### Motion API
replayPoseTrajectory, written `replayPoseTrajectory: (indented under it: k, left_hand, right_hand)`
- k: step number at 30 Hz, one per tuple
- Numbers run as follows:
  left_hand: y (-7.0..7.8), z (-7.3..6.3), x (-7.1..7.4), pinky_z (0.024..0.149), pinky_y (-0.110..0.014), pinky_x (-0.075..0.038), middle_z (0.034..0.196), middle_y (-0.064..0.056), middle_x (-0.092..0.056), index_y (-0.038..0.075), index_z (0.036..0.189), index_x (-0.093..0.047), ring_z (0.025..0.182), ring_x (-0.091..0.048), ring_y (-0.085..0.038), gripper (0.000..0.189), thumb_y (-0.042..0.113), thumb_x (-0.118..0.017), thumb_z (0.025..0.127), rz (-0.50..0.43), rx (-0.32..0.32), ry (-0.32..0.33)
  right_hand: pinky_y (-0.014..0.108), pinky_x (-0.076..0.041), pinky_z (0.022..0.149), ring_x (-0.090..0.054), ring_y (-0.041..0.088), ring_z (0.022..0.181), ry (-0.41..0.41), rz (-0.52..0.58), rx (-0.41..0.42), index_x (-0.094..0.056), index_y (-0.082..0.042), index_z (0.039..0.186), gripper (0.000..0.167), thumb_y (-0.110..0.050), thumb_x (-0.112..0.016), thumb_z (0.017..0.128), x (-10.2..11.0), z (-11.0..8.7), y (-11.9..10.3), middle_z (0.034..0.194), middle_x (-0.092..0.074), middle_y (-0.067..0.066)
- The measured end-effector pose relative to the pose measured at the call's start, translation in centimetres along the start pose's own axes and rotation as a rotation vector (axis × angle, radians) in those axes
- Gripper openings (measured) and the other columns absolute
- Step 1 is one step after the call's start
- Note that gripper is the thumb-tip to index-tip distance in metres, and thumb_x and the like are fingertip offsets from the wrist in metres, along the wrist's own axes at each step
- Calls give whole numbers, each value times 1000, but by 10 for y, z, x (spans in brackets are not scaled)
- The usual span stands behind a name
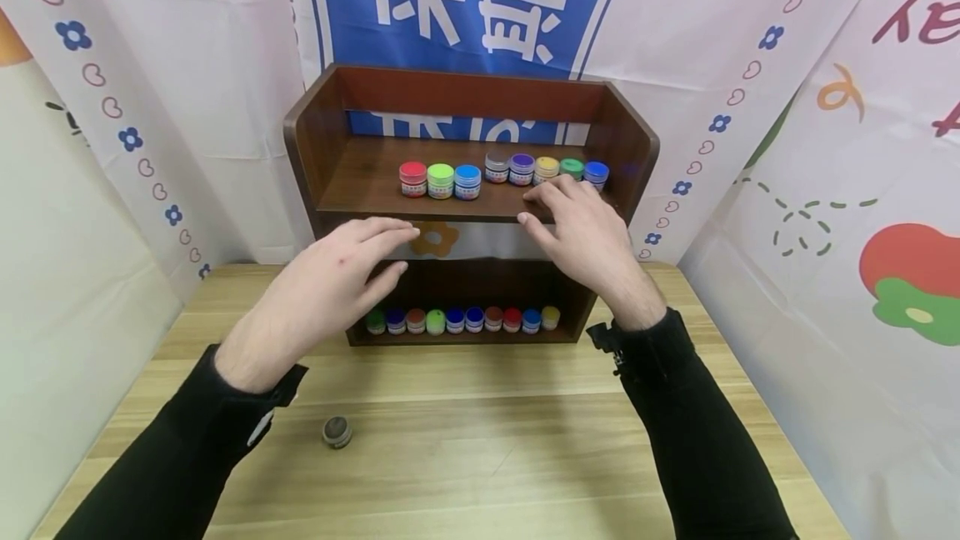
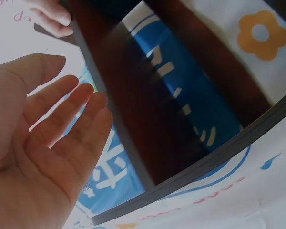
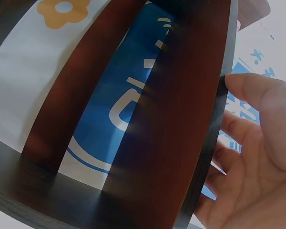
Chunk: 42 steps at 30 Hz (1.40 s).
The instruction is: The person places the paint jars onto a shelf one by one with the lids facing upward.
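Note:
My left hand (image 1: pixel 330 282) hovers before the left half of a brown wooden shelf (image 1: pixel 360 169), its fingers extended and its palm bare in the left wrist view. My right hand (image 1: pixel 581 232) is at the front edge of the upper board, its fingers over the board and its thumb at the edge in the right wrist view. Nothing shows in its grasp. Just behind those fingers stand several small jars, among them a yellow-lidded jar (image 1: pixel 547 167) and a blue-lidded jar (image 1: pixel 596 173). Left of them are a red jar (image 1: pixel 413 179), a lime-green jar (image 1: pixel 441 181) and a light blue jar (image 1: pixel 467 182).
A row of several coloured jars (image 1: pixel 474 320) lines the lower compartment, partly behind my left hand at its left end. One dark-lidded jar (image 1: pixel 337 432) sits apart on the wooden table (image 1: pixel 465 440), near my left sleeve. Printed white cloth (image 1: pixel 217 107) hangs behind and beside the shelf.

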<state>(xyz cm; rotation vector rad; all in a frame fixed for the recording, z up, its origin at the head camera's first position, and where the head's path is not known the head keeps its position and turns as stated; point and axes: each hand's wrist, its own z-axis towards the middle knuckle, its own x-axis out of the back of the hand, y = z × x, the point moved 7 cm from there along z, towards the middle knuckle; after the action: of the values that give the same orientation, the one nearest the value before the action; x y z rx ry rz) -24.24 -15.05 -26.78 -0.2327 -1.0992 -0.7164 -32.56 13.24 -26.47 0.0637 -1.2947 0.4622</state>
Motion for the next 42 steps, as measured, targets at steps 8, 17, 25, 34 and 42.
replayPoseTrajectory:
  k: [8, 17, 25, 34, 42]
  left_hand:
    - [-4, -16, -27, 113, -55, -69, 148, -16, -80, 5, 151, -76, 136, -78, -35, 42, 14, -83, 111, -9, -27, -59]
    - [-15, -35, -71, 107, -52, -72, 143, -13, -83, 7, 147, -79, 130, -82, -32, 36, 19, -80, 113, -39, 38, -262]
    - [-17, -53, -100, 93, -41, -74, 129, -8, -85, 9, 137, -84, 114, -85, -23, 28, 21, -83, 111, -46, 18, -364]
    - [-23, -78, -115, 88, -42, -73, 131, -8, -85, 11, 134, -84, 111, -84, -22, 28, 24, -87, 109, -60, 73, -538]
    - [-33, -96, -121, 80, -41, -70, 121, -5, -86, 15, 123, -84, 98, -81, -19, 25, 22, -93, 101, -39, 53, -625]
  right_hand:
    - [60, -60, 121, -60, 38, 145, 1, 2, 2, -70, -17, 158, 49, -48, -62, 122, 0, 0, 1, 161, -65, 14]
    - [59, -59, 122, -59, 38, 146, 1, 1, 3, -70, -17, 159, 50, -49, -62, 121, 0, 1, 0, 162, -65, 14]
    - [58, -60, 121, -61, 37, 144, 2, 0, 2, -71, -17, 158, 51, -50, -64, 120, 1, 1, -1, 161, -65, 13]
    - [59, -59, 122, -60, 38, 147, -6, 1, -6, -70, -17, 159, 51, -50, -63, 121, 0, 1, -1, 162, -65, 13]
    - [58, -60, 120, -61, 37, 144, -8, -6, -10, -70, -18, 159, 51, -50, -64, 121, 0, 1, 0, 161, -65, 13]
